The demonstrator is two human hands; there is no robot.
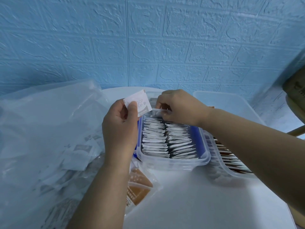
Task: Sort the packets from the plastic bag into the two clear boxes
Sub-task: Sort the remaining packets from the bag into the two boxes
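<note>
My left hand is raised over the middle of the bench, thumb and fingers pinching a white sugar packet by its lower edge, so that the printed face stands up towards me. My right hand reaches across to the far end of the nearer clear box, its fingertips closed on the top edge of another white packet that stands at the back of the box. The two hands are close together but do not touch.

This box sits at the centre of the bench, and it is nearly full: white packets stand on edge in two tight rows, side by side, running from the near wall to the far one. Just beside it, towards the right edge of the bench, is the second clear box, partly hidden under my right forearm, with a row of brown packets standing in it. Behind that, by the far right edge, lies another clear plastic piece. I cannot tell whether it is a lid or a tub.

The plastic bag is heaped over the left side of the bench, and many white packets show dimly through it. A few loose brown packets lie beside my left forearm at the bag's fringe; I cannot tell whether they are inside it.
</note>
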